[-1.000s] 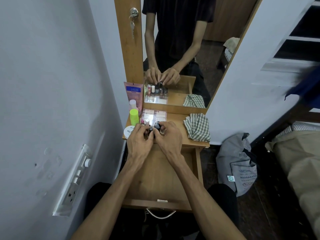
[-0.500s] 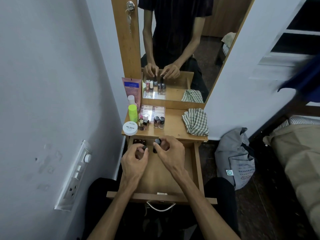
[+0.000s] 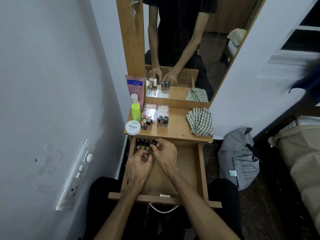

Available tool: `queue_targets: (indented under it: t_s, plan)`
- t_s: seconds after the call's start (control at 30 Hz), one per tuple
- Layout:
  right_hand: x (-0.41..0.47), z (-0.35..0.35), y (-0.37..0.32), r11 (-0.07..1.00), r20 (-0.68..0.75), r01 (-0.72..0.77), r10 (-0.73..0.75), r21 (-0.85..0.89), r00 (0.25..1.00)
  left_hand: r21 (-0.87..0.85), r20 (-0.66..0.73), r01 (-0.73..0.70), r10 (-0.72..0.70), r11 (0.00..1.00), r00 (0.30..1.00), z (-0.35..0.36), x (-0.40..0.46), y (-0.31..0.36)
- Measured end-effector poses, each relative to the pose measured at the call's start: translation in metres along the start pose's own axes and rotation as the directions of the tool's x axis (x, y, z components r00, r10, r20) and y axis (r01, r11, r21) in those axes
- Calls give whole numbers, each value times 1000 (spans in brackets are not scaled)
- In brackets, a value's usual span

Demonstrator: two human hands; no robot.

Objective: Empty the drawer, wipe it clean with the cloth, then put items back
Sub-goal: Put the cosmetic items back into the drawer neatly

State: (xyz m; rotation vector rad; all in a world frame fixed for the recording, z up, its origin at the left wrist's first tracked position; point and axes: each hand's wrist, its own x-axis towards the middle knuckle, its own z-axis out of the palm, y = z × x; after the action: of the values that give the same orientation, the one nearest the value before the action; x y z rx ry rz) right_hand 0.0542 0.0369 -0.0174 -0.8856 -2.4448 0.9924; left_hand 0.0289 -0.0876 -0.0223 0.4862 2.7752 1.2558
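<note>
Drawer lies open under both hands, each pinching a dark-capped bottle inside

White wall on left, with switch board low down. Tall mirror in wood frame at far side, key hanging in lock. White wall on right. Dark floor. Grey bag on floor at right, tan bedding beside it. Light soft, dim.
</note>
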Motion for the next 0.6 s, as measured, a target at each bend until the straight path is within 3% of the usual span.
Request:
queue_targets:
  t_s: [0.6]
  plan:
    - [-6, 21, 10, 992, -2, -84, 85, 92, 996, -28, 2, 6, -6, 1000, 1000, 3, 3, -1]
